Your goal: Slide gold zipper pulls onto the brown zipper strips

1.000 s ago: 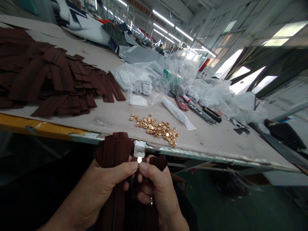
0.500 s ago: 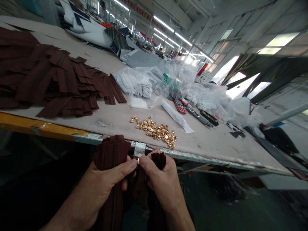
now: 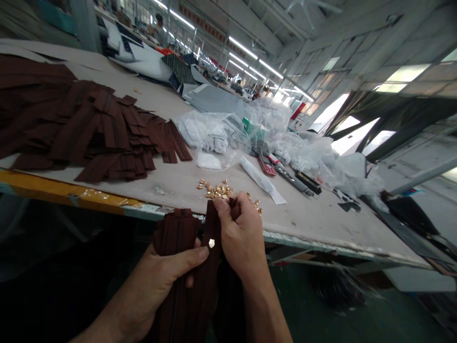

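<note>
My left hand (image 3: 162,269) is closed around a bundle of brown zipper tapes (image 3: 176,234) at the table's front edge. Beside the bundle runs a single brown zipper tape (image 3: 212,219), its upper end pinched in my right hand (image 3: 243,236). A shiny gold zipper slider (image 3: 212,243) sits on that tape, just off my left thumb tip. More dark brown tape is bunched inside my right fist, partly hidden by the fingers. Behind my right hand lies a pile of gold sliders (image 3: 218,191), part of it covered by the hand.
A large heap of brown zipper tapes (image 3: 82,124) covers the table's left side. Clear plastic bags (image 3: 214,133) stand at the back. A white paper strip (image 3: 262,181), a red box (image 3: 266,165) and a black box (image 3: 307,182) lie to the right.
My right hand has risen away from my left, drawing the tape's end up. The gold slider, formerly between both thumbs, now shows on the tape. My left hand keeps the bundle.
</note>
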`<state>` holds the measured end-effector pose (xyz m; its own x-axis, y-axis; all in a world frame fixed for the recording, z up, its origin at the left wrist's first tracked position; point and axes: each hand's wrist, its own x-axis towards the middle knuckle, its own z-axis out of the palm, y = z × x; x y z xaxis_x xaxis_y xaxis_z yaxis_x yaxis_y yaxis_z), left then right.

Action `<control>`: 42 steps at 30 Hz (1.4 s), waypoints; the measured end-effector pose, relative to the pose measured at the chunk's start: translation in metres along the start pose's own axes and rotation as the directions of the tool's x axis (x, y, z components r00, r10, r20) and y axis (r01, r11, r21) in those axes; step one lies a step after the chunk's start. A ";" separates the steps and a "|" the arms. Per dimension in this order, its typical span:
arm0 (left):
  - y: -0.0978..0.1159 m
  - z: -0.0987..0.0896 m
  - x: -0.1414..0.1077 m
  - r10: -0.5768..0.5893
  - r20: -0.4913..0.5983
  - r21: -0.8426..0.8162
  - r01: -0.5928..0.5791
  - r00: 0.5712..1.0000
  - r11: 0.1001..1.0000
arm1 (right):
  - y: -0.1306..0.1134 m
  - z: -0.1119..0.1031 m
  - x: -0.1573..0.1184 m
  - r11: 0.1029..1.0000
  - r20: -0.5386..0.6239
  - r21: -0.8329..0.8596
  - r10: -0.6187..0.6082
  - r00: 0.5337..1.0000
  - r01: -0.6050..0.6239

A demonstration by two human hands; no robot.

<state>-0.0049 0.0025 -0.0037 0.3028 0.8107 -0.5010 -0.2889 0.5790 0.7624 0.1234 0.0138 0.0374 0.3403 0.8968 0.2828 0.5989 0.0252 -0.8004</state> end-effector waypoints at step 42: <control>-0.009 -0.025 0.003 0.002 0.097 -0.015 -0.001 0.995 1.000 | -0.031 0.009 0.028 0.803 0.222 -0.568 -0.061 0.973 0.179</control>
<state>-0.0243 0.0019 -0.0218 0.3884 0.8000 -0.4573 -0.3027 0.5795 0.7567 0.1075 0.0418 0.0649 0.1342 0.9692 0.2066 0.9539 -0.0698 -0.2920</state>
